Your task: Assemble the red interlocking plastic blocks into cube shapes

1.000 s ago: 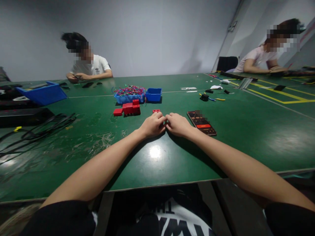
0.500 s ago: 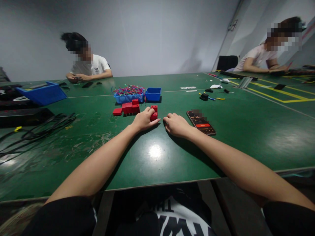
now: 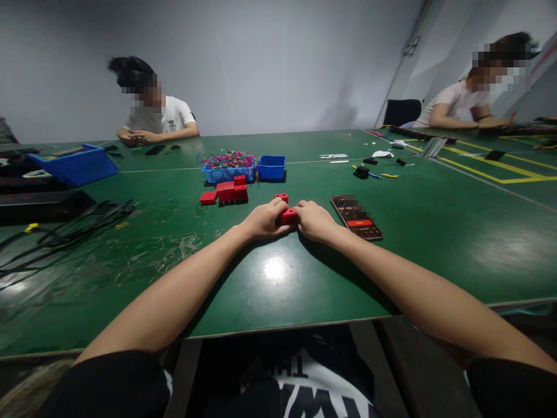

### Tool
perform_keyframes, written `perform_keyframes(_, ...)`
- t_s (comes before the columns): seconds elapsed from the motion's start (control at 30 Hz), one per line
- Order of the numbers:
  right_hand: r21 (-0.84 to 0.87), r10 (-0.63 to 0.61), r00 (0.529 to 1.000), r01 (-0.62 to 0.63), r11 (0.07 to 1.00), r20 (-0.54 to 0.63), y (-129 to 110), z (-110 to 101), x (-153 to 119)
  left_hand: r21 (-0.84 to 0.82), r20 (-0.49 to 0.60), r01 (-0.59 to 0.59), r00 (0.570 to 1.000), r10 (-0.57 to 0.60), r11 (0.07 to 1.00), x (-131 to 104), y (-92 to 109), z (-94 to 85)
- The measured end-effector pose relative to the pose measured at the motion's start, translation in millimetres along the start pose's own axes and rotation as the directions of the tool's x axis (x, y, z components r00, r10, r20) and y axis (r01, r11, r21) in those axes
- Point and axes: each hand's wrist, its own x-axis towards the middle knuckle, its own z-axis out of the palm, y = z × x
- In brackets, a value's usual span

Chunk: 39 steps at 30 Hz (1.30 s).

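My left hand (image 3: 264, 220) is wrapped round a small red block (image 3: 288, 217) with a dark hole in its top, just above the green table (image 3: 243, 290). A second red piece (image 3: 282, 198) shows behind those fingers; whether it is part of the same block I cannot tell. From the other side my right hand (image 3: 315, 220) meets the block's right end, fingers curled and pressed together. Its fingertips are partly hidden. More red blocks (image 3: 226, 191) stand in a cluster to the left, beside a flat red piece (image 3: 208, 198).
A blue tray (image 3: 229, 174) heaped with coloured wires adjoins a smaller blue bin (image 3: 272, 167). Right of my hands lies a phone (image 3: 357, 219). Pliers (image 3: 389, 175) lie farther back, black cables (image 3: 87, 223) at left. Two people (image 3: 161, 122) sit across the table.
My left hand has moved right with the red block, bringing it against my right hand. The right hand has barely shifted, and its fingers now touch the block.
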Motion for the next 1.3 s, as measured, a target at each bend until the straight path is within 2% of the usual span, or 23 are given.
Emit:
perform_keyframes(0.13, 0.032, -0.006, 1.0, 0.006, 0.999, -0.007, 6.0, -0.4, 2.3, 0.078, 0.003, -0.093, 0.996, 0.093, 0.993, 0.8, 9.4, 1.3)
perform_keyframes(0.23, 0.121, 0.003, 0.998, 0.004, 0.993, -0.057, 8.8, 1.3, 4.5, 0.11, -0.051, -0.121, 0.991, 0.127, 0.987, 0.9, 10.8, -0.7)
perform_keyframes(0.33, 0.334, 0.093, 0.983, -0.035, 0.942, -0.159, 7.5, 4.5, 6.7, 0.118, -0.099, -0.117, 0.987, 0.128, 0.986, 1.1, 9.9, -2.3)
perform_keyframes(0.43, 0.565, 0.201, 0.956, -0.047, 0.824, -0.214, 3.1, 7.5, 9.2, 0.122, -0.113, -0.125, 0.984, 0.139, 0.985, 1.5, 8.8, -1.5)
perform_keyframes(0.53, 0.712, 0.262, 0.947, -0.054, 0.701, -0.186, 1.4, 11.1, 13.3, 0.109, -0.124, -0.152, 0.978, 0.165, 0.982, 1.6, 8.9, 0.8)
perform_keyframes(0.67, 0.839, 0.305, 0.951, -0.12, 0.53, -0.057, 7.2, 18.0, 20.2, 0.029, -0.122, -0.144, 0.982, 0.146, 0.989, 1.2, 12.4, 1.0)
perform_keyframes(0.8, 0.88, 0.306, 0.952, -0.121, 0.46, -0.029, 11.3, 21.1, 22.9, -0.015, -0.088, -0.127, 0.988, 0.126, 0.992, 0.9, 16.4, -3.7)
perform_keyframes(0.93, 0.927, 0.308, 0.95, -0.156, 0.341, 0.046, 7.4, 16.7, 21.3, 0.043, -0.099, -0.131, 0.986, 0.135, 0.99, 0.7, 18.6, -7.9)
perform_keyframes(1.03, 0.956, 0.319, 0.942, -0.185, 0.227, 0.107, 3.8, 11.8, 19.8, 0.118, -0.135, -0.082, 0.986, 0.098, 0.99, 0.5, 19.7, -8.3)
perform_keyframes(1.13, 0.964, 0.348, 0.928, -0.203, 0.174, 0.132, 2.4, 8.3, 18.8, 0.155, -0.168, 0.001, 0.985, 0.025, 0.988, 0.7, 19.7, -7.6)
perform_keyframes(1.23, 0.965, 0.358, 0.923, -0.209, 0.159, 0.141, 1.9, 7.3, 18.3, 0.141, -0.188, 0.168, 0.972, -0.14, 0.976, 1.7, 17.4, -7.3)
perform_keyframes(1.3, 0.965, 0.355, 0.924, -0.208, 0.162, 0.14, 1.5, 7.5, 18.2, 0.139, -0.146, 0.27, 0.957, -0.25, 0.953, 2.6, 14.3, -7.0)
